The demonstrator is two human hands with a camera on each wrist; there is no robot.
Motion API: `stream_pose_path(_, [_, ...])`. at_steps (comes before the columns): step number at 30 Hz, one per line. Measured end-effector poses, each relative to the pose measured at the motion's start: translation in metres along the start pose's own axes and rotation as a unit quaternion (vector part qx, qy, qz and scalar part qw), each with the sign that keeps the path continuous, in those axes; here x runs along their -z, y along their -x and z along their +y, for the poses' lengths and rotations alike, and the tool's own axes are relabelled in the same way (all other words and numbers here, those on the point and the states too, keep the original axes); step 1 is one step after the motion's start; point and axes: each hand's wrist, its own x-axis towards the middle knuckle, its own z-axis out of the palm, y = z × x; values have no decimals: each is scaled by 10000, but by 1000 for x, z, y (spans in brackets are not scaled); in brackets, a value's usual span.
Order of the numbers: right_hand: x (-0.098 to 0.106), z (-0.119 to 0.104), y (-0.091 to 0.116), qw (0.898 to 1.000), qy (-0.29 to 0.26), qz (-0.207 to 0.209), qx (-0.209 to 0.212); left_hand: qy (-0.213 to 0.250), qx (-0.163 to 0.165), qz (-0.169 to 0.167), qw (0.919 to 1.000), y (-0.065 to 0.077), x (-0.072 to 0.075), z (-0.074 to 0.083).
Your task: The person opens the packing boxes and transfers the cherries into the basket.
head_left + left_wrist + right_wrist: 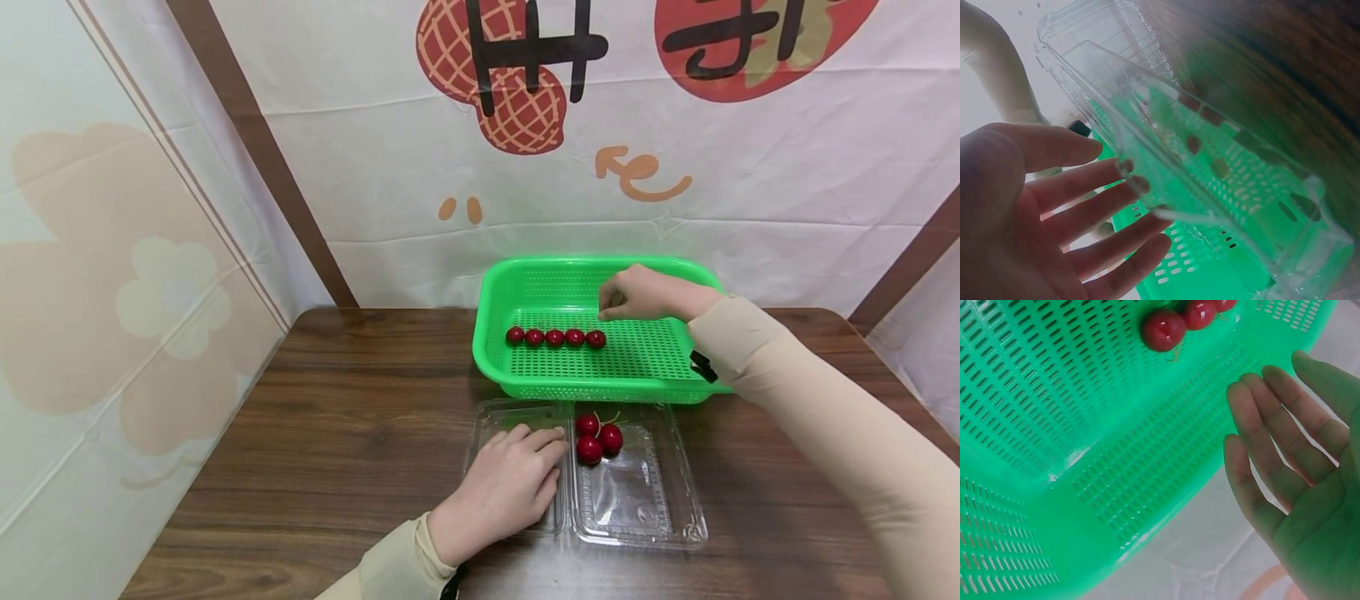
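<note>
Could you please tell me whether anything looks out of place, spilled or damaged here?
Nothing stands out. Five cherries lie in a neat row in the green basket, and three more cherries sit together in the open clear container. I see no spill or damage.

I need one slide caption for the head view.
Five cherries lined up in a green basket, three more in a clear clamshell.

Your right hand (pixel 1322 506), fingers extended, reaches over the green basket's (pixel 1060 506) side; inside, three cherries (pixel 1199 314) sit in a line, the farthest partly cut off.
</note>
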Motion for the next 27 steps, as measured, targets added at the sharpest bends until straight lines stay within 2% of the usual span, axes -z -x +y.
stream_pose_path(18, [0,-26,33,9958,214,594,662,4,-30,52,10000,1,0,0])
stream_pose_path(27, [-3,-39,48,9914,113,890,958,49,6,-27,10000,0,-1,0])
